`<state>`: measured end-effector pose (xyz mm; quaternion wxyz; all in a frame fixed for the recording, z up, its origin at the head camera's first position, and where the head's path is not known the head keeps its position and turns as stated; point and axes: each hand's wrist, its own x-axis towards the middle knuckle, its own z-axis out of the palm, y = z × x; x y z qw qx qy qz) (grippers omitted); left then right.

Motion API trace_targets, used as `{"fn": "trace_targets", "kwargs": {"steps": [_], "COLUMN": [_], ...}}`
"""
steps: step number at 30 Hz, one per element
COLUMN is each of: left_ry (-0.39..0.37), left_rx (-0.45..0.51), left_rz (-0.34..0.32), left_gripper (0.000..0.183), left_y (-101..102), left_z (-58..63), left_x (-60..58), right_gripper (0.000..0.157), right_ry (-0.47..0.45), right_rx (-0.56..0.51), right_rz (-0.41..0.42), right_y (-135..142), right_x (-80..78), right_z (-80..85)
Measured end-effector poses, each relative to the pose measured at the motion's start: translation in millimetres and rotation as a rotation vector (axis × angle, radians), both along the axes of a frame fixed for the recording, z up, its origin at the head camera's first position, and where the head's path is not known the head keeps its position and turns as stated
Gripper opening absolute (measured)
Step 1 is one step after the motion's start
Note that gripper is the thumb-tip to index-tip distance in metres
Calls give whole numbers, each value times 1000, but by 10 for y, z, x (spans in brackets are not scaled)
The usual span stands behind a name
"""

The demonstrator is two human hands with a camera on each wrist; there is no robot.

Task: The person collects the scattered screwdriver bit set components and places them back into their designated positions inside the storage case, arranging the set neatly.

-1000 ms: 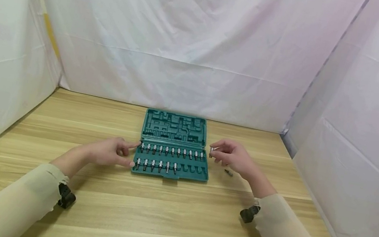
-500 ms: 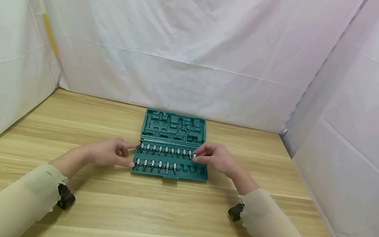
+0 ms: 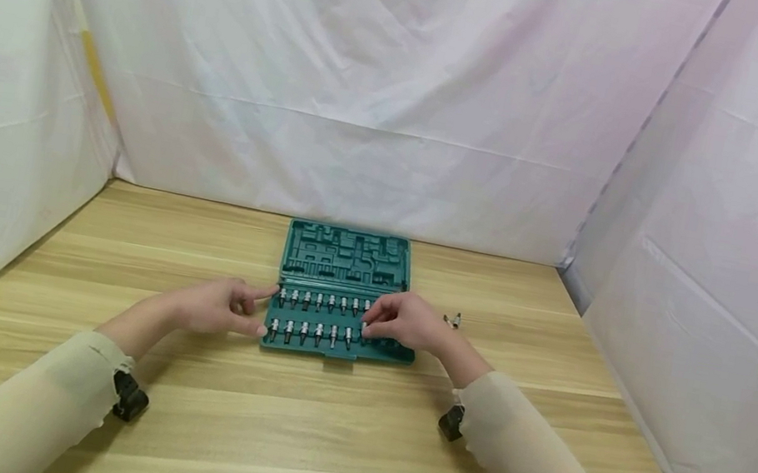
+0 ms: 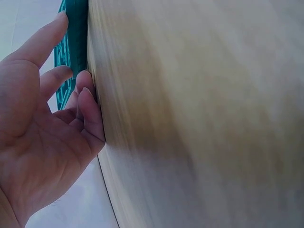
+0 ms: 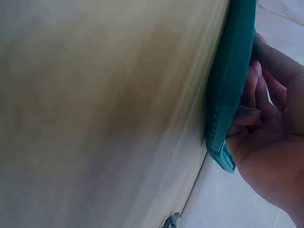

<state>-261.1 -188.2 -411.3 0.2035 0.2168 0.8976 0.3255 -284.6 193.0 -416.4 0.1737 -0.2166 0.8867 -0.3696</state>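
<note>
A green case (image 3: 311,318) lies open on the table, with two rows of silver bit sockets (image 3: 319,334) in its front half. My left hand (image 3: 214,306) rests at the case's left side; index finger and thumb are stretched out to its edge, and the other fingers are bent. In the left wrist view, the thumb (image 4: 50,35) touches the green side wall. Over the right part of the front row, my right hand (image 3: 413,323) pinches a bit socket (image 3: 365,325), mostly hidden by the fingers. The right wrist view shows that hand behind the case wall (image 5: 232,71).
Small loose bit sockets (image 3: 453,320) lie on the table to the right of the case, beyond my right wrist. The case lid (image 3: 352,231), with its moulded recesses, lies folded back towards the white back curtain (image 3: 359,174). White sheets also hang on both sides.
My right hand has moved left, from beside the case to over its front row, with the bit socket in its fingers. My left hand stays at the case's left edge.
</note>
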Motion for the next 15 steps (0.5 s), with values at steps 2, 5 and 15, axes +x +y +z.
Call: {"fn": "trace_targets", "kwargs": {"steps": [2, 5, 15], "left_ry": [-1, 6, 7], "left_rx": [0, 1, 4], "left_rz": [2, -4, -11], "left_gripper": [88, 88, 88], "left_y": [3, 10, 0], "left_z": [-1, 5, 12], "left_x": [2, 4, 10], "right_gripper": [10, 9, 8], "right_ry": [3, -2, -42], "right_rx": [19, 26, -21], "right_rz": [2, 1, 38], "right_y": [-8, -7, 4], "right_x": [5, 10, 3], "right_z": [-4, -2, -17]}}
